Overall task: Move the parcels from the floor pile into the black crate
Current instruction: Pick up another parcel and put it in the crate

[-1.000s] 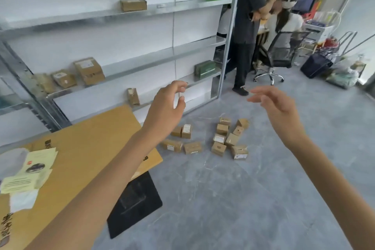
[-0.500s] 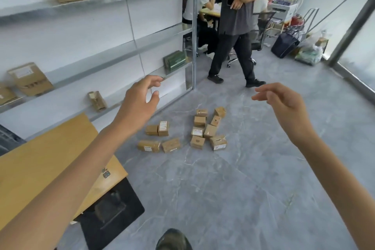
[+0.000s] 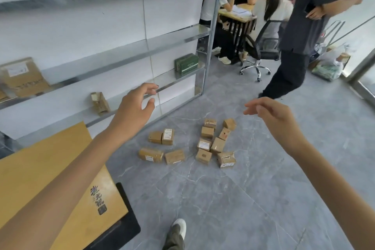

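Mostly, a grey tiled floor (image 3: 243,199) fills the view, with metal shelving (image 3: 121,55) along the wall on the left. A yellow wooden worktop (image 3: 50,178) sits at lower left, its edge covering part of the black crate (image 3: 129,223). Small brown parcels (image 3: 205,144) lie clustered on the floor ahead, well apart from the crate. The left hand (image 3: 134,111) and right hand (image 3: 272,115) reach out above them, both empty, fingers loosely spread.

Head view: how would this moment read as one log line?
left hand: open, empty | right hand: open, empty | parcels: on floor, untouched
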A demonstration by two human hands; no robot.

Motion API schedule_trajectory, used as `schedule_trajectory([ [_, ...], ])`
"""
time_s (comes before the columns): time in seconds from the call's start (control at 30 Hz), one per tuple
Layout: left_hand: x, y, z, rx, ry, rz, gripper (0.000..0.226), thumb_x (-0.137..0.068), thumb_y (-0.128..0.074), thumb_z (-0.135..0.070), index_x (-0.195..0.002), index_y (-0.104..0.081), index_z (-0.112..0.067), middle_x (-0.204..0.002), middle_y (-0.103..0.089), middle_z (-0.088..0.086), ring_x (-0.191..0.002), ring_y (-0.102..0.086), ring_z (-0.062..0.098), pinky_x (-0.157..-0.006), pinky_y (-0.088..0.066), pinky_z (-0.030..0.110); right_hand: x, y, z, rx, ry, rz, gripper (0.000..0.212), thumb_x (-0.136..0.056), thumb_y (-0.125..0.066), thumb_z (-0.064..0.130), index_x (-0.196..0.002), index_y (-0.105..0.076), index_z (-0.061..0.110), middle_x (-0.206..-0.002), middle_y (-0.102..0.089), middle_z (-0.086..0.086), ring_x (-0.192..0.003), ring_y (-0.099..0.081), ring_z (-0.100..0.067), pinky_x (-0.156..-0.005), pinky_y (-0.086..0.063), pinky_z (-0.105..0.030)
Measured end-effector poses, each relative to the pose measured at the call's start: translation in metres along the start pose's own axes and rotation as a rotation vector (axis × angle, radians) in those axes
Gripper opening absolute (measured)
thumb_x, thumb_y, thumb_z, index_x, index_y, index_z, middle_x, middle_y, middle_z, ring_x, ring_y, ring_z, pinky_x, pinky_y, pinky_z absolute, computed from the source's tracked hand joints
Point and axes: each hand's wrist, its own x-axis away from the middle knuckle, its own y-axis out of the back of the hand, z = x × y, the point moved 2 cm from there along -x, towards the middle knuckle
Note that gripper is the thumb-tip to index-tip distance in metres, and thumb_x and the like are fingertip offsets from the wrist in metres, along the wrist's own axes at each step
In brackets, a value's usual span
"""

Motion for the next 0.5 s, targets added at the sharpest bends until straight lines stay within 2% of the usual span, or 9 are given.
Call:
schedule_trajectory([
  [0.1,-0.041,-0.007,0.028,-0.022,0.019,0.015,0.031,-0.093,-0.048,-0.014,-0.122,-0.050,-0.026,-0.117,-0.061,-0.008,-0.110,-0.054,0.011,-0.091,-0.037,0.024,-0.053,-0.029,-0.007,0.002,-0.020,0.048,0.032,-0.095,-0.043,0.001,-0.094,-0.067,0.022,-0.088,-0.071,0.006,-0.095,-0.066,-0.012,-0.084,-0.046,-0.019],
  [0.27,-0.109,-0.020,0.070,-0.011,0.033,0.058,0.031,-0.094,-0.048,-0.014,-0.123,-0.051,-0.024,-0.118,-0.060,-0.007,-0.114,-0.053,0.012,-0.097,-0.040,0.027,-0.127,-0.073,-0.021,-0.069,-0.077,0.077,0.035,-0.095,-0.041,0.000,-0.091,-0.065,0.025,-0.088,-0.071,0.003,-0.095,-0.066,-0.018,-0.083,-0.048,-0.024],
  [0.4,-0.156,-0.041,0.087,0.005,0.038,0.102,0.031,-0.094,-0.048,-0.015,-0.122,-0.051,-0.025,-0.116,-0.061,-0.007,-0.113,-0.053,0.012,-0.094,-0.038,0.024,-0.173,-0.095,-0.033,-0.099,-0.115,0.119,0.036,-0.094,-0.040,-0.003,-0.091,-0.066,0.022,-0.085,-0.070,0.002,-0.091,-0.065,-0.017,-0.076,-0.048,-0.011],
  [0.5,-0.192,-0.061,0.100,0.026,0.054,0.131,0.029,-0.094,-0.047,-0.018,-0.121,-0.051,-0.027,-0.114,-0.061,-0.008,-0.112,-0.054,0.011,-0.094,-0.041,0.025,-0.209,-0.103,-0.046,-0.117,-0.140,0.147,0.033,-0.095,-0.040,-0.004,-0.094,-0.065,0.016,-0.086,-0.069,-0.002,-0.093,-0.065,-0.022,-0.085,-0.048,-0.023],
])
